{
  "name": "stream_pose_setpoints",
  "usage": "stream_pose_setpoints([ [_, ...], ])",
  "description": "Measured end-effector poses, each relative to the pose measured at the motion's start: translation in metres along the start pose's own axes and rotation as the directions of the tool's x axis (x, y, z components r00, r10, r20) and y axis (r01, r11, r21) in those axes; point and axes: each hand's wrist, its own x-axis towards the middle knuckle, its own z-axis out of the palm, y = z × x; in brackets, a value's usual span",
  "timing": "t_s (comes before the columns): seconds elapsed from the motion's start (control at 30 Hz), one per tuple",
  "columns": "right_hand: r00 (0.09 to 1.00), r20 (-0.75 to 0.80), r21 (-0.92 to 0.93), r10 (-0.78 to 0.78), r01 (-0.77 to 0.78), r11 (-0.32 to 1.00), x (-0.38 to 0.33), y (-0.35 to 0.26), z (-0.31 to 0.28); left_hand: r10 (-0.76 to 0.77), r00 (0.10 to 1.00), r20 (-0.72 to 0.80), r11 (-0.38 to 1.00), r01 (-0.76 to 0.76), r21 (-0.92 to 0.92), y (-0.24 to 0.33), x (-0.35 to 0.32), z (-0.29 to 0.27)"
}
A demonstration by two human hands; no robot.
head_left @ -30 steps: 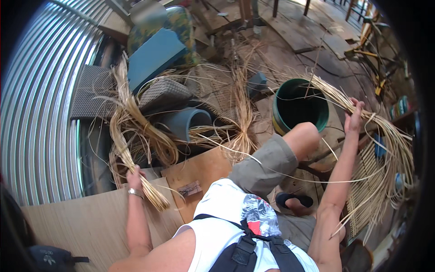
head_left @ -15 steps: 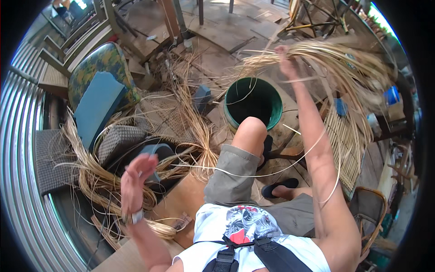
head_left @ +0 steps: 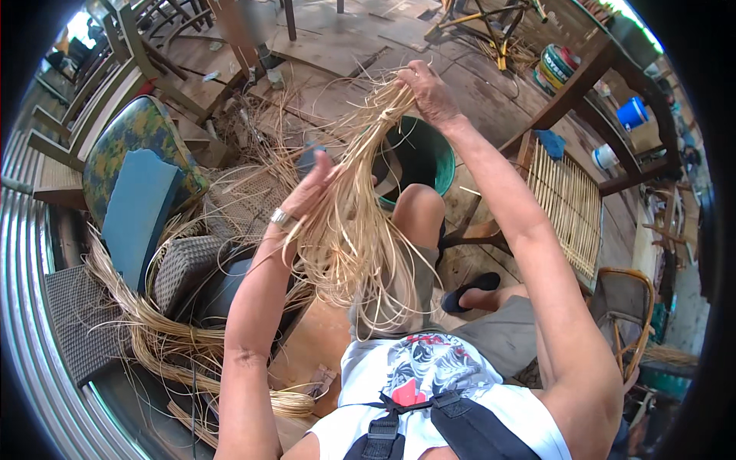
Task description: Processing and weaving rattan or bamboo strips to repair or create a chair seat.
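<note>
My right hand (head_left: 431,93) is closed round the upper end of a bundle of pale rattan strips (head_left: 360,207), just above where it is tied. From there the loose strands hang down and fan out over my raised knee. My left hand (head_left: 310,188) lies against the left side of the bundle with its thumb stretched up; its fingers run partly behind the strands. A dark green bucket (head_left: 441,157) stands beyond my knee, its left part covered by the bundle.
More rattan strips (head_left: 165,341) lie coiled at my left, near a blue foam piece (head_left: 142,215) and a camouflage-patterned cushion (head_left: 138,142). At right stands a chair with a slatted seat (head_left: 567,203). A paint can (head_left: 553,70) sits at the far right; wooden chair frames fill the far left.
The bundle has swung from the far right to in front of me, hanging from my right hand. My left hand has risen from the lower left to the strands.
</note>
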Motion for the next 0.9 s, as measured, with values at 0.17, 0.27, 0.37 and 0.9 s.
stream_pose_setpoints([
  [0.17, 0.999, -0.019, 0.028, 0.033, -0.032, 0.999, 0.012, -0.014, 0.018, -0.094, 0.993, -0.077, 0.965, 0.110, 0.237, -0.022, 0.016, -0.025],
  [0.27, 0.996, 0.062, 0.062, 0.066, -0.070, 0.996, 0.019, -0.020, 0.022, -0.086, 0.984, -0.153, 0.986, 0.106, 0.127, -0.032, 0.017, -0.045],
  [0.37, 0.986, 0.159, 0.069, 0.057, -0.069, 0.995, 0.015, -0.027, 0.024, -0.026, 0.979, -0.202, 0.975, 0.069, 0.210, -0.036, -0.002, -0.056],
  [0.9, 0.991, 0.128, 0.225, 0.026, -0.054, 0.973, 0.026, -0.111, -0.012, 0.512, 0.763, -0.395, 0.040, 0.438, 0.898, -0.006, 0.032, -0.031],
])
